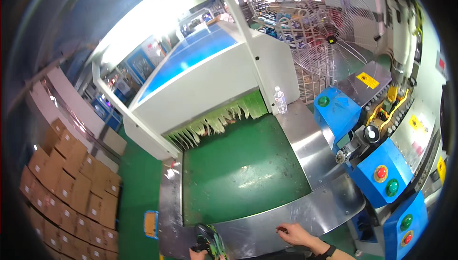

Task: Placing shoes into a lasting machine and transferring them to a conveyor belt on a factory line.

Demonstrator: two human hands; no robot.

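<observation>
My left hand (197, 254), at the lower edge, is closed on a dark shoe (204, 235) with green and multicoloured patterning on its side. The shoe is over the near steel rim (253, 236) of the conveyor, just in front of the green belt (243, 174). To its right, my right hand (295, 235) hovers over the same steel rim with its fingers curled together. Something small and dark may be at those fingertips, but I cannot make it out. A dark band circles my right wrist.
The belt runs into a white machine (214, 88) behind a ragged strip curtain (214, 122). A clear bottle (280, 101) stands on the right steel ledge. Blue control boxes (383, 173) with buttons are at right, below a wire fan (331, 38). Stacked cartons (71, 188) fill the left.
</observation>
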